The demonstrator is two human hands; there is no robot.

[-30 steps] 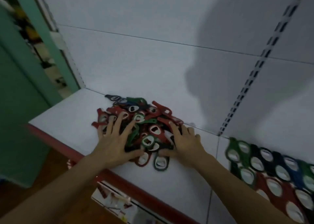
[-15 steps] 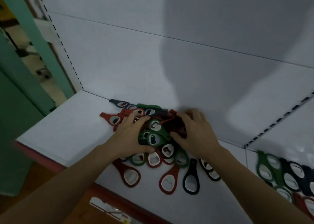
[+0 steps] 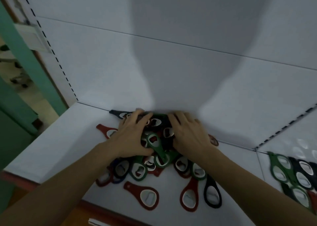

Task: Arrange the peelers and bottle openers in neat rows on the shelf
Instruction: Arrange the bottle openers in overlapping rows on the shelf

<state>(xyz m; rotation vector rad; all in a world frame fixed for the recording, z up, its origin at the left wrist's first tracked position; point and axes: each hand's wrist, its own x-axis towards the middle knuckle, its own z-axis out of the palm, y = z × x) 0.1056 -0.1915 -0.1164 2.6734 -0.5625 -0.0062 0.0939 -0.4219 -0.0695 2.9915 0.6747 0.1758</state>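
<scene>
No brand or lettering on the bottle openers [image 3: 159, 151] is sharp enough for us to read; the red, green, blue and black heap lies on the white shelf [image 3: 56, 140], against the back panel [image 3: 171, 75]. Our left hand [image 3: 132, 136] and right hand [image 3: 190, 136] lie palm-down on either side of the heap, fingers spread and lightly bent, pressing on the openers rather than pinching any one we can make out. Our palms hide the openers beneath them, three loose openers [image 3: 131, 186] lie nearer the front edge, and a laid-out row [image 3: 289, 174] is cut off at the right.
</scene>
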